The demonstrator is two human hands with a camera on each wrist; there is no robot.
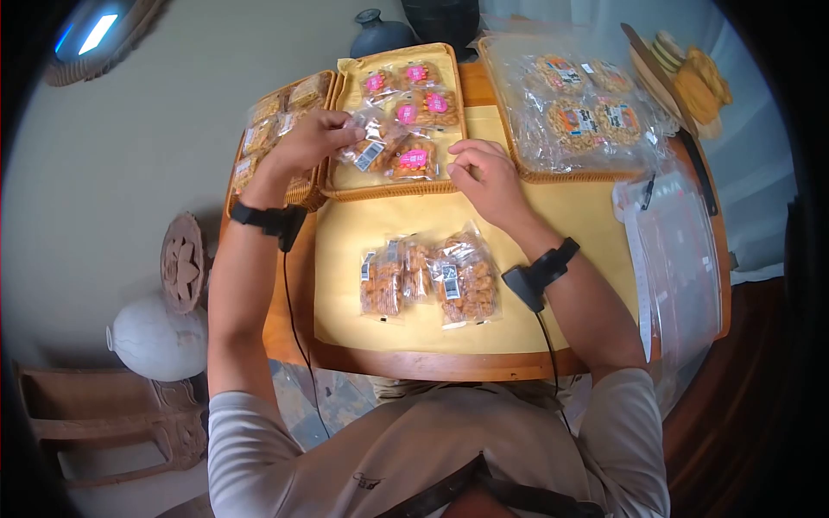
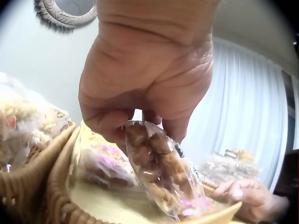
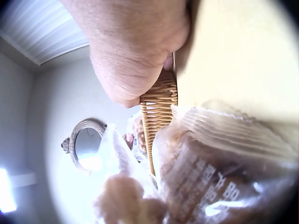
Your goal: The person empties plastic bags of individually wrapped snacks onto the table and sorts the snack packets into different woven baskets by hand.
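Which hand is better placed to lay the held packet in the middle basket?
Probably the left hand: it grips the packet over the middle basket, while the right hand holds no packet.

Grip half obscured, small print unreadable.
In the left wrist view, fingertips of the left hand (image 1: 311, 141) are partly hidden behind the held packet (image 1: 377, 138); print on its barcode label (image 1: 370, 155) and on the pink label (image 1: 414, 159) just right of the grip is too small to be read. Left of the grip, bags (image 2: 28, 121) are blurred and cut off by that view's edge. Farther right, most fingers of the right hand (image 1: 488, 180) are hidden in the right wrist view; nearer the body, a bag (image 3: 224, 177) is blurred and cropped.
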